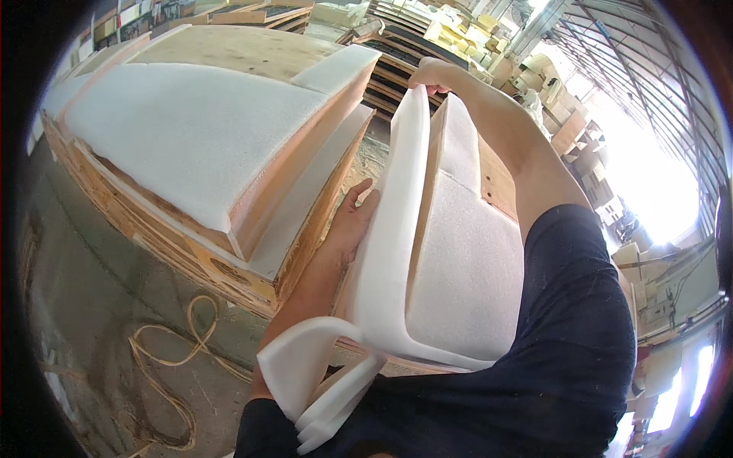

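1. Head view, centre: white foam strip [397, 229], long and thick, laid over the edge of an upright wooden panel [496, 179]. It runs from about 12 o'clock down to 6 o'clock, where its loose end curls into folds near the person's body.
2. Left hand [353, 221]: open, fingers extended, palm flat against the foam strip's left face, just left of centre. It presses rather than grips.
3. Right hand [431, 75]: at 12 o'clock, at the top of the strip, fingers curled over the foam's upper end. How tightly it is closed cannot be told.
4. Wooden panel: faced with white foam padding [466, 282] on the side towards 3 o'clock.
5. Large foam-covered wooden frame [198, 137]: at 10 o'clock, close beside the left hand.
6. Concrete floor [92, 305]: at 8 o'clock, with tan strapping [172, 366] lying in loops.
7. Stacked wooden frames [397, 49]: at 12 o'clock, well behind.
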A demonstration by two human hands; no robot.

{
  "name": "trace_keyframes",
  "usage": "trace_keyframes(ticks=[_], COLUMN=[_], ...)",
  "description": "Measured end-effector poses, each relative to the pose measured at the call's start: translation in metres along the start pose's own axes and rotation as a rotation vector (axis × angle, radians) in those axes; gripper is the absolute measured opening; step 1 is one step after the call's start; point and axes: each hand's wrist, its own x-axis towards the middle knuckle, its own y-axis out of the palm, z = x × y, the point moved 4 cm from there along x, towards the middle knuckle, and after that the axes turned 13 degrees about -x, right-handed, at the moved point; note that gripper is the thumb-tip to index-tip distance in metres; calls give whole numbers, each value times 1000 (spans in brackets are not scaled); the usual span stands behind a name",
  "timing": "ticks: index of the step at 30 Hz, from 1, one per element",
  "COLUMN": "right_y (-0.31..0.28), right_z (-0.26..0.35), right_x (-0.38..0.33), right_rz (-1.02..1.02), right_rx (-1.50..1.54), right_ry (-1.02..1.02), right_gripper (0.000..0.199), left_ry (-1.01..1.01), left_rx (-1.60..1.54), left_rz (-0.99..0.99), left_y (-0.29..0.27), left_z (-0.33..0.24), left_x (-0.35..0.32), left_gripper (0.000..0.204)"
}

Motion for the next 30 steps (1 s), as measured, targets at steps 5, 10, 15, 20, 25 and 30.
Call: trace_keyframes(ticks=[5,10,15,20,25,30], right_y=[16,19,16,24,20,19], right_z=[-19,-33,-34,-58,-52,-48], right_x=[41,51,47,59,58,52], right_rz=[-44,-113,-56,-38,-43,-92], right_rx=[-176,-326,-471,-622,-641,-691], right_ry=[-76,-106,-69,-175,-122,-95], right_gripper=[34,33,32,31,27,25], left_ry=[0,-40,-64,-94,-86,-85], left_rx=[6,16,16,48,71,65], left_rz=[43,50,80,77,91,112], left_y=[-7,0,4,15,17,20], left_z=[9,10,12,17,12,14], left_x=[13,15,19,18,16,15], left_gripper=[46,41,41,43,43,44])
